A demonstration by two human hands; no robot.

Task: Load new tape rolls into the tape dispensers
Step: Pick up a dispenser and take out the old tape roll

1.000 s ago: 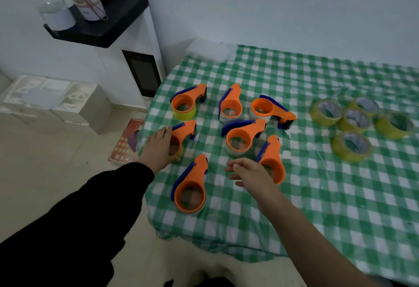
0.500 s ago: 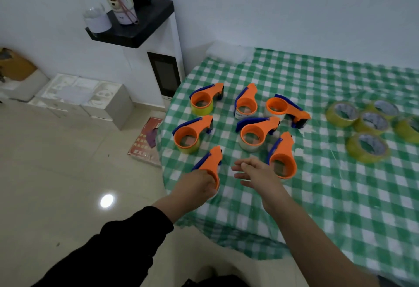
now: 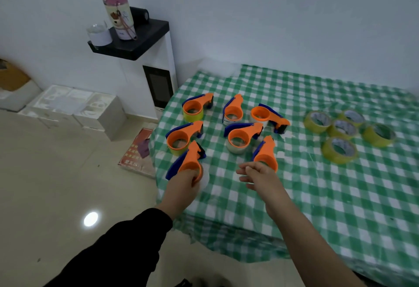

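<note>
Several orange tape dispensers with blue handles lie on the green checked tablecloth point(image 3: 294, 196). My left hand point(image 3: 183, 184) grips the nearest dispenser point(image 3: 189, 162) by its round end and has it tilted up off the cloth. My right hand point(image 3: 256, 174) hovers just in front of another dispenser point(image 3: 265, 155), fingers relaxed, holding nothing. Several yellow tape rolls point(image 3: 339, 149) lie in a cluster at the right. The other dispensers, such as one point(image 3: 240, 137) in the middle, rest flat in two rows.
A white appliance with a black shelf point(image 3: 136, 41) stands left of the table, carrying a bottle point(image 3: 119, 15) and a cup point(image 3: 98, 34). White boxes point(image 3: 74, 107) and a red booklet point(image 3: 138, 150) lie on the tiled floor. The table's near-left corner drops off just below my left hand.
My left hand moved from the left-row dispenser to the nearest one, closed round it and lifted it. My right hand stayed almost where it was.
</note>
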